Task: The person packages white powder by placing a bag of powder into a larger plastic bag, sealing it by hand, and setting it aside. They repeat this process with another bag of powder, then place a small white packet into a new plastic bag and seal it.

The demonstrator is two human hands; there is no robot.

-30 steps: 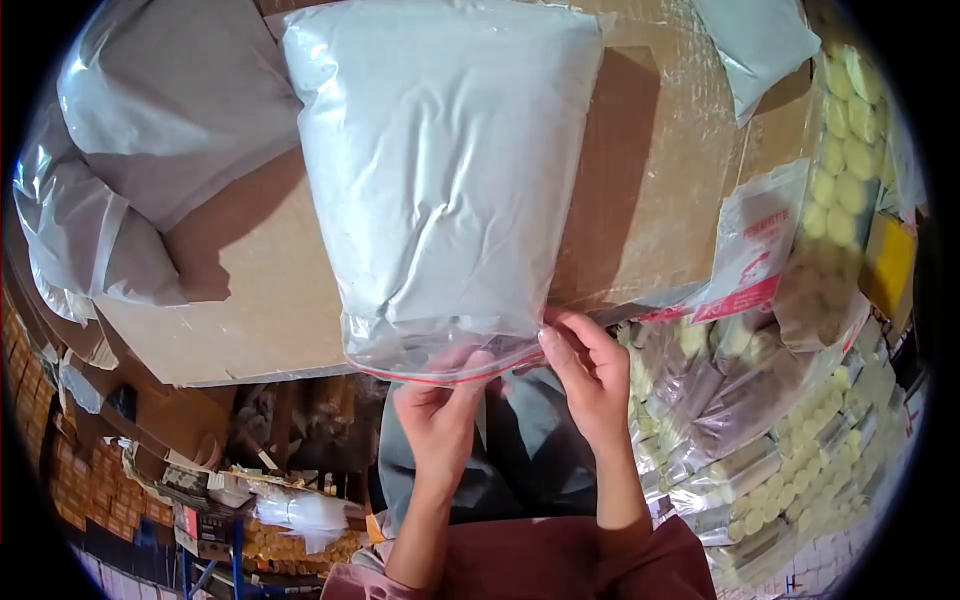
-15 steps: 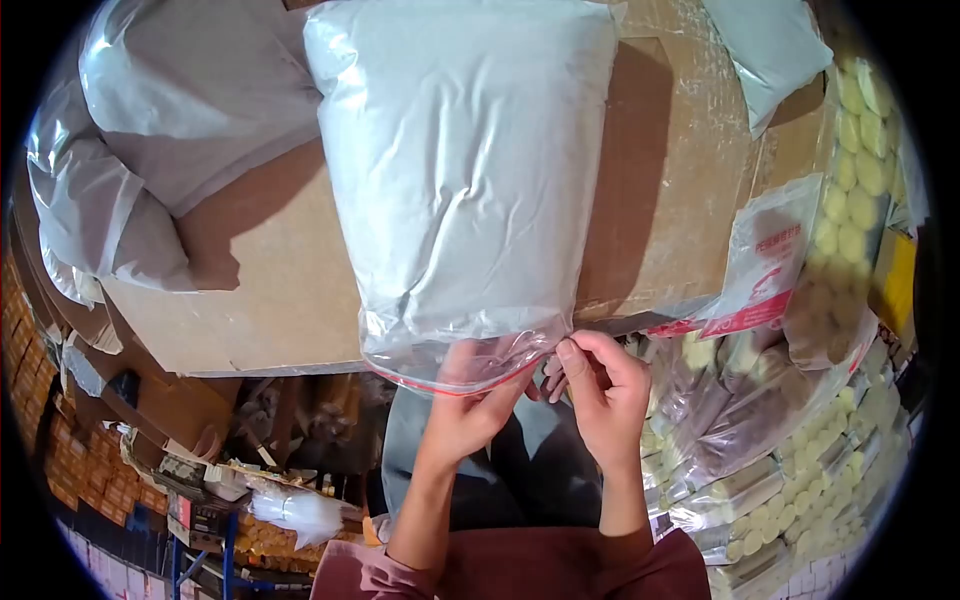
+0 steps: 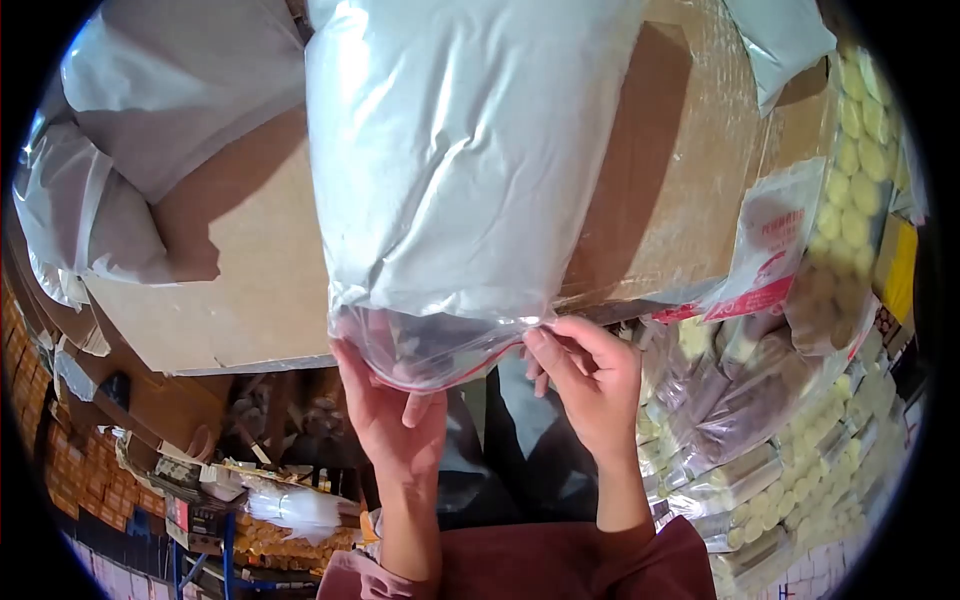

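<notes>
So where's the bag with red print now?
On the right of the head view, the red-printed bag lies against the cardboard box, above and right of the right hand.

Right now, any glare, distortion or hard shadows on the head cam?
Head view: strong fisheye, black corners; under hard light the white bag casts a dark shadow on the cardboard box; sheen on its clear zip end between left hand and right hand.

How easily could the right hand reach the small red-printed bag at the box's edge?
Probably yes, easily. The right hand pinches a corner of the big clear bag, and the red-printed bag hangs off the cardboard box just to its right, with nothing between. It would need to let go first.
</notes>
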